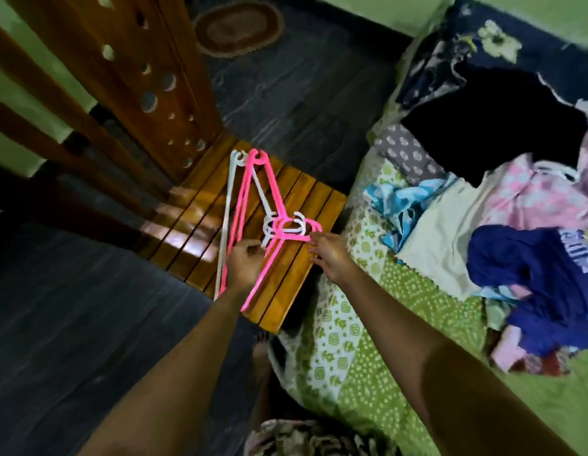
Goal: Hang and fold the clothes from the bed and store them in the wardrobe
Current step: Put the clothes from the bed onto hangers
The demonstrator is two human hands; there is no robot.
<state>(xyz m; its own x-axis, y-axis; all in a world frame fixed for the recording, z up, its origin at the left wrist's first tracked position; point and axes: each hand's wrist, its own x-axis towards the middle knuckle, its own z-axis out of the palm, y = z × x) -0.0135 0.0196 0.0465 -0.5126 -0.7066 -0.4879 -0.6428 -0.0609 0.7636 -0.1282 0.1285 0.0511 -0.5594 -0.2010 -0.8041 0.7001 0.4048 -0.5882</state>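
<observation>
Several pink and white plastic hangers (253,205) lie in a bunch on the slatted seat of a wooden chair (306,205). My left hand (245,263) grips the lower bars of the hangers, fingers curled round them. My right hand (329,255) reaches beside the hanger hooks with fingers straight, its fingertips at the pink hook; it holds nothing. A pile of clothes (503,225) lies on the bed (368,357) at the right: a black garment, a pink printed one, a cream one, a blue patterned one and a dark blue one.
The chair's tall wooden back (131,77) rises at the upper left. A dark floor (72,324) surrounds the chair, with an oval brown mat (238,28) at the top. The bed has a green patterned sheet. My foot (261,350) shows below the chair.
</observation>
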